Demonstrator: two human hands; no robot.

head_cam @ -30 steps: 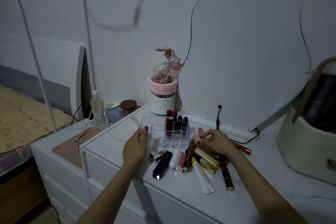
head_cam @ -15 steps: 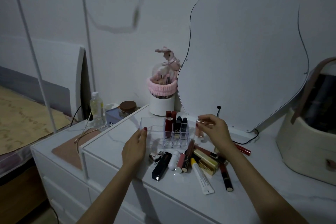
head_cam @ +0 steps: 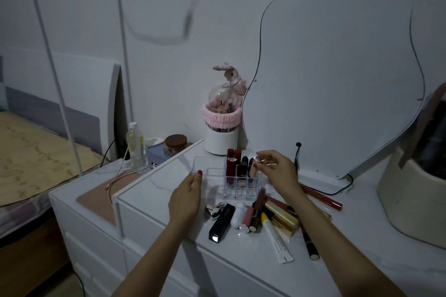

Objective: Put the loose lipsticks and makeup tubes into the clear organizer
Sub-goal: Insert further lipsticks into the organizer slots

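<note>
- The right hand has been travelling from the loose pile at 5 o'clock of the clear organizer up to its right-hand slots; a second ago it was resting low among the tubes, and now it is hovering over the organizer with a pinkish tube pointing down into a slot; that is meaning one more item is on the point of being filed, though whether it is fully seated I cannot tell.
- The right grip is pinching the top of that tube between thumb and fingertips, the remaining fingers curling loosely; the grip is narrow, not spread.
- The left hand is staying where it was, at 9 o'clock of the organizer; its fingers are lying together against the organizer's clear wall, steadying it and holding nothing.
- The organizer is sitting on the white counter, already carrying red lipsticks and dark ones upright at its right end; its left part is looking unfilled.
- The loose pile is lying at 5 to 6 o'clock of the organizer, so I am judging most of the task to be remaining.
</note>
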